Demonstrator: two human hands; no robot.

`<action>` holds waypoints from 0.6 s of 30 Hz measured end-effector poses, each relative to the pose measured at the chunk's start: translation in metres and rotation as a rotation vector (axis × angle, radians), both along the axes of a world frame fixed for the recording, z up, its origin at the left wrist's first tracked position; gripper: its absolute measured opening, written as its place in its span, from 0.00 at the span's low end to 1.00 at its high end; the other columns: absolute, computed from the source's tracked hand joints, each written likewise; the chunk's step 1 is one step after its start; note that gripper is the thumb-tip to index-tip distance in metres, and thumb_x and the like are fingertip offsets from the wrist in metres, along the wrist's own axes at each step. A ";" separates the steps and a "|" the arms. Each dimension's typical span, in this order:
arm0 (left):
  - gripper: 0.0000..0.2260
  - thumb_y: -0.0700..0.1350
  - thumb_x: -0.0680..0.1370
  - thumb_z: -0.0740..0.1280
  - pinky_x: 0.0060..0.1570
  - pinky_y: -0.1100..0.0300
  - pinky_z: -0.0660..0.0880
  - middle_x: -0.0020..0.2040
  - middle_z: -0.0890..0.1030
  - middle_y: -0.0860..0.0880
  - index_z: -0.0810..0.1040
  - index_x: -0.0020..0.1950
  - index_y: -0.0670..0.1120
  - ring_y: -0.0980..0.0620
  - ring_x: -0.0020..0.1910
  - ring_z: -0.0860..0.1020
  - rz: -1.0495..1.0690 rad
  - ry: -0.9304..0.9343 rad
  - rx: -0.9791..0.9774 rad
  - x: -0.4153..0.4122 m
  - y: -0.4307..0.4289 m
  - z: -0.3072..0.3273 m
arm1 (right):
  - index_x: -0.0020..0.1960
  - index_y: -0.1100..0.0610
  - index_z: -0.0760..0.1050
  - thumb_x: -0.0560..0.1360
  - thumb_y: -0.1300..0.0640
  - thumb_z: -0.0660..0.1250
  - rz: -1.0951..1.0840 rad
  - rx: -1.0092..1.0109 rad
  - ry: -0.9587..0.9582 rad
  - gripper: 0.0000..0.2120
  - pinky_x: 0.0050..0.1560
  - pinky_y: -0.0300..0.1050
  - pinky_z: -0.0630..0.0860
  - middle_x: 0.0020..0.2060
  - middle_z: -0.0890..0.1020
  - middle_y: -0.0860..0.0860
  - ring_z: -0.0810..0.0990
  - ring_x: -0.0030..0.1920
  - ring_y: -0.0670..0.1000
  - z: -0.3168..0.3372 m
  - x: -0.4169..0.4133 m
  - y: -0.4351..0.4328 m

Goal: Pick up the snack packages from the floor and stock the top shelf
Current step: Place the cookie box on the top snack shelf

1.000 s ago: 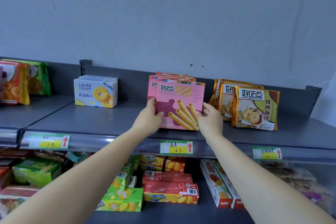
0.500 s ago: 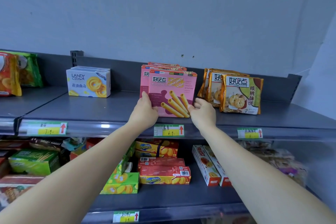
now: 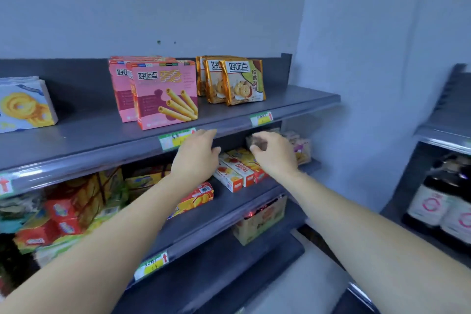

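Both hands hold nothing: the left hand [image 3: 195,158] has its fingers loose and nearly straight, and the right hand [image 3: 275,154] has its fingers loosely curled around empty air. They hover side by side, a little apart, just below the front edge of the top shelf [image 3: 89,135]. The pink box [image 3: 165,95] stands upright near that edge, at about 11 o'clock from the left hand and clear of both hands, with a second pink box [image 3: 121,94] close behind it at its 10 o'clock. The left fingertips lie over a price tag [image 3: 173,139] on the shelf rail; contact cannot be told. Golden bags [image 3: 242,81] stand upright at 12 o'clock from the right hand, just beside the pink box. A cookie box [image 3: 23,104] stands far off at 9 o'clock on the same shelf. Red and white boxes [image 3: 237,173] lie on the lower shelf between the two wrists.
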State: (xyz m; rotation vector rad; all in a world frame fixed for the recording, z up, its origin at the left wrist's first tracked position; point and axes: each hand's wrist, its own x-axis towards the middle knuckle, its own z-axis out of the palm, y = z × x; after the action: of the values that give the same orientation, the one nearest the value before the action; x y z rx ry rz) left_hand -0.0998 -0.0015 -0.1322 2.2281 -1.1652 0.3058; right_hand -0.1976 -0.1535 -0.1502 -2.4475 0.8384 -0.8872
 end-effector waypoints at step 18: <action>0.21 0.47 0.80 0.62 0.61 0.50 0.72 0.66 0.73 0.43 0.67 0.72 0.44 0.42 0.64 0.72 -0.717 -0.044 0.390 -0.315 -0.088 -0.097 | 0.66 0.52 0.75 0.77 0.58 0.63 -0.663 0.134 0.365 0.18 0.56 0.48 0.75 0.62 0.76 0.53 0.76 0.60 0.56 -0.092 -0.428 0.040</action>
State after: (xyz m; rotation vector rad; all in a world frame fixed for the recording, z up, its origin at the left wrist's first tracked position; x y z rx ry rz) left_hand -0.4151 -0.0899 -0.2288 1.9330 -2.0825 -0.1850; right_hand -0.6255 -0.1132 -0.2425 -2.2589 1.8410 -0.5486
